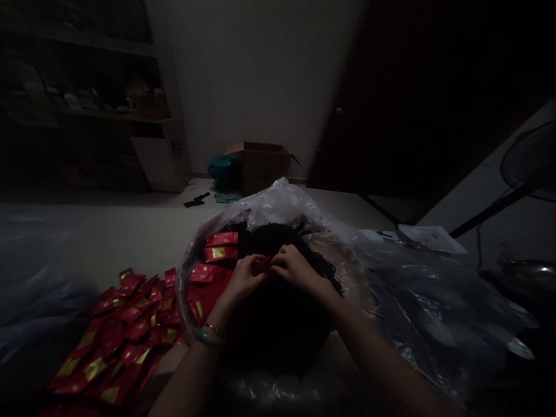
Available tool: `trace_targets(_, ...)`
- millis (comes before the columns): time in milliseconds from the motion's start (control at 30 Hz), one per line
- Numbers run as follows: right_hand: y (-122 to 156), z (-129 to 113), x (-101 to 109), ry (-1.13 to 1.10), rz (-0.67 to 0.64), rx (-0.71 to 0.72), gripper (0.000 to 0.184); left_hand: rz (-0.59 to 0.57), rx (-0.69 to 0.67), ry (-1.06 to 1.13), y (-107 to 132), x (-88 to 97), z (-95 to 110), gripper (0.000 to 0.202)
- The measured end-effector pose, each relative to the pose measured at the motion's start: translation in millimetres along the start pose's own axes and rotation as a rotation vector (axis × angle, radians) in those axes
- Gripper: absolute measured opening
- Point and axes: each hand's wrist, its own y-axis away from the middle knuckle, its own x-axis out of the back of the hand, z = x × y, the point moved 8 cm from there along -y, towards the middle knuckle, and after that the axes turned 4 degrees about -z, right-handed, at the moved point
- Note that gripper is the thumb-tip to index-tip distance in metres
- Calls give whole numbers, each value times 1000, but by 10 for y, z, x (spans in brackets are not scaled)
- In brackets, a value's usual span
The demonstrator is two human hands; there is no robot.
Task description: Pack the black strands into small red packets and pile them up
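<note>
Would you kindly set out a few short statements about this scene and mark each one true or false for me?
1. The left hand and the right hand meet at one small red packet. True.
2. A pale bangle is worn on the right wrist. False: the pale bangle is on the left wrist.
3. A pile of red packets lies to the left of the dark loose material. True.
4. The cardboard box by the wall is closed. False: the cardboard box has its flaps spread open.
5. The fan stands at the left edge of the view. False: the fan is at the right edge.
</note>
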Motion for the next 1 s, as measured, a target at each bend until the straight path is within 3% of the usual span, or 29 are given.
trace_targets(133, 4, -45, 174, -107, 101, 76, 10, -172, 126, 351, 25, -110, 35, 27)
trace_targets(267, -22, -50, 279, -189, 63, 79, 11, -193, 182, 550, 50, -177, 47, 29)
trace_targets(433, -44, -9, 304, -96, 48, 30, 18, -188, 278, 648, 63, -254, -13, 36)
trace_targets(633, 18, 59, 456, -2, 104, -99, 30, -191, 232, 618, 60, -202, 31, 36)
trace_targets(733, 51, 51, 541, -54, 170, -84, 26, -177, 245, 616, 59, -186, 31, 36)
trace_targets(867, 47, 43, 358, -337, 136, -16, 14, -142, 256, 660, 55, -203, 37, 38)
trace_targets(1000, 87, 121, 70, -537, 70, -117, 6, -112, 268, 645, 69, -232, 11, 35)
